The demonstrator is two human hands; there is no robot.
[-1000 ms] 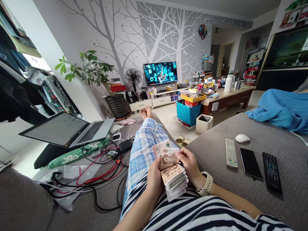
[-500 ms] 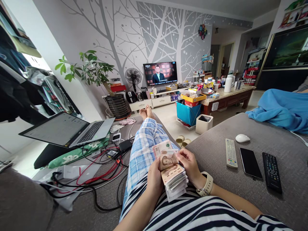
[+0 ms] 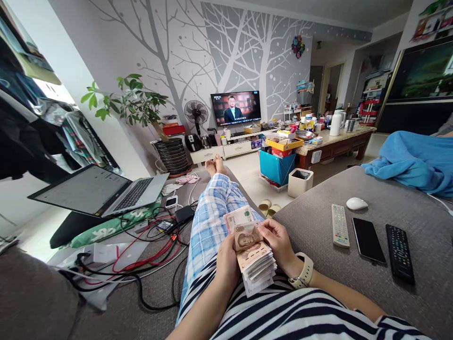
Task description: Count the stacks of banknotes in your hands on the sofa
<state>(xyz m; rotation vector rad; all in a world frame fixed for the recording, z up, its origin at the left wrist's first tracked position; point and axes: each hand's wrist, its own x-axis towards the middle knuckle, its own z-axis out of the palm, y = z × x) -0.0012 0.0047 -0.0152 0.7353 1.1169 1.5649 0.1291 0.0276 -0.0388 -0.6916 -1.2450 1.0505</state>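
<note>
A thick stack of banknotes (image 3: 257,271) is folded over above my lap, with its loose ends fanned toward me. My left hand (image 3: 226,259) is closed around the left side of the stack. With thumb and fingers, my right hand (image 3: 278,241) pinches the right edge of an upright 20 note (image 3: 247,237). Behind that note, a pinkish 50 note (image 3: 237,217) sticks out at the upper left. Parts of my left fingers are hidden behind the notes. A pale watch (image 3: 302,273) is on my right wrist.
On the sofa to the right lie a light remote (image 3: 340,225), a phone (image 3: 368,240), a black remote (image 3: 399,253) and a white mouse (image 3: 356,203). Left of my legs are an open laptop (image 3: 134,193) and tangled cables (image 3: 155,257). A bin (image 3: 300,183) stands ahead.
The upright 20 note has shifted slightly left and tilted a little under my right fingers. Both hands stay nearly in place on the stack.
</note>
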